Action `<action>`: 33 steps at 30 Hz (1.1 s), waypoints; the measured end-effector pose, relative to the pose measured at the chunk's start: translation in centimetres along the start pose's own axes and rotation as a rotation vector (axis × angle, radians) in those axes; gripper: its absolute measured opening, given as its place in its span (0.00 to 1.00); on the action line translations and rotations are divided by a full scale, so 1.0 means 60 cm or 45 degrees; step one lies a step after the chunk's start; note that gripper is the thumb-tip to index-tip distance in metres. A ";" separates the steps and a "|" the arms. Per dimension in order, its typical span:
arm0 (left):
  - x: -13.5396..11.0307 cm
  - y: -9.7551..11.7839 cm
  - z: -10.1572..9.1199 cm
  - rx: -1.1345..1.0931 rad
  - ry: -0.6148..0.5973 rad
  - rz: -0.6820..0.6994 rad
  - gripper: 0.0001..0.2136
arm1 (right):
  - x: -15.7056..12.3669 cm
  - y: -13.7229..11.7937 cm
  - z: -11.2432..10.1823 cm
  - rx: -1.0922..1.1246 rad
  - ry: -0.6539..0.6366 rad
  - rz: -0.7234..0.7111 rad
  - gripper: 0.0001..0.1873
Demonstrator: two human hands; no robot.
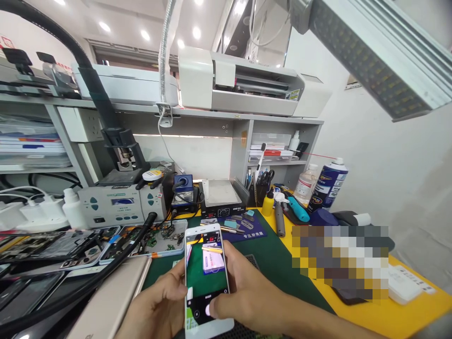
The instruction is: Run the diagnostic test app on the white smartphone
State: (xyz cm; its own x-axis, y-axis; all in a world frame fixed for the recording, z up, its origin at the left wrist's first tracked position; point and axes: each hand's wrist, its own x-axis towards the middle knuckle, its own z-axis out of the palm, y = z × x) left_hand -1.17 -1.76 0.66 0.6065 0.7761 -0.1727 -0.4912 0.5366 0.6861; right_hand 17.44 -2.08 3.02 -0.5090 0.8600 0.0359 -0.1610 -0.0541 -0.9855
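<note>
A white smartphone (pixel 206 278) is held upright above the green mat (pixel 275 263), its screen lit with a camera view of the mat and small parts. My left hand (pixel 158 306) grips the phone's left edge with curled fingers. My right hand (pixel 243 292) wraps round the right edge, and its thumb presses the screen near the bottom. Small tools and parts (pixel 233 223) lie on a dark blue pad just beyond the phone.
Opened phones and boards (pixel 84 247) lie at the left, a gold phone (pixel 113 296) beside my left hand. A soldering station (pixel 116 205), a heating plate (pixel 221 195), bottles and a spray can (pixel 328 183) stand behind. A lamp (pixel 381 61) hangs at the upper right.
</note>
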 end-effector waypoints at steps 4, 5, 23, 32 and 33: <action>-0.001 0.003 0.009 -0.017 0.025 -0.002 0.32 | 0.001 0.003 -0.001 -0.018 0.029 0.006 0.34; -0.002 0.003 0.011 -0.023 0.030 0.002 0.32 | 0.001 0.004 -0.001 -0.017 0.027 0.022 0.34; -0.005 0.009 0.006 -0.027 -0.082 -0.016 0.27 | 0.002 -0.001 0.000 0.088 -0.009 0.071 0.37; -0.003 0.017 0.022 0.028 -0.062 0.088 0.17 | 0.010 -0.020 -0.005 0.210 -0.033 0.083 0.40; -0.003 0.016 0.023 0.042 -0.056 0.094 0.18 | 0.010 -0.021 -0.006 0.209 -0.045 0.087 0.40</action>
State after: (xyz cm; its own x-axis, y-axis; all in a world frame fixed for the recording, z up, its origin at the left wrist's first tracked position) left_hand -0.93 -1.84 2.33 0.5967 0.7973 -0.0904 -0.5148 0.4668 0.7190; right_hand 17.64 -1.29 4.20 -0.5524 0.8333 -0.0213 -0.2597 -0.1963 -0.9455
